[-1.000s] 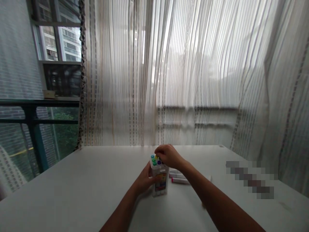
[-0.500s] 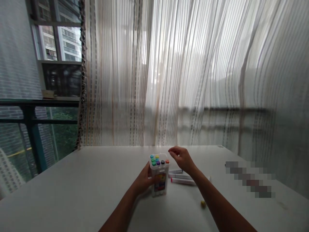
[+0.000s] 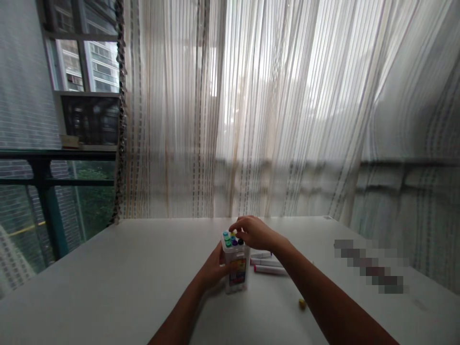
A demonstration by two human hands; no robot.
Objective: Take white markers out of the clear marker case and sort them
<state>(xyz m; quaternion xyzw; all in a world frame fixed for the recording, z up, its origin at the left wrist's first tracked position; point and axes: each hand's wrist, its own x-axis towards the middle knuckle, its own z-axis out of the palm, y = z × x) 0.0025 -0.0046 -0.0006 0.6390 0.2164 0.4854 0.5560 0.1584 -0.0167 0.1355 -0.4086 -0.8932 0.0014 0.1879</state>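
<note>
A clear plastic marker box stands upright in the middle of the white table. Several markers with coloured caps stick up out of its open top. My left hand is wrapped round the box's left side. Over the box top, my right hand has its fingers curled down onto the caps at the right; I cannot make out whether they grip one. A few loose white markers lie on the table just right of the box, under my right wrist.
A small yellow cap lies on the table near my right forearm. A blurred-out patch sits at the right of the table. Striped sheer curtains hang behind the table's far edge, with a window and railing at the left.
My right hand had lifted off to the right, baring the caps half a second ago; it has come back down onto the box top. The curtain has swayed. My left hand stayed on the box.
</note>
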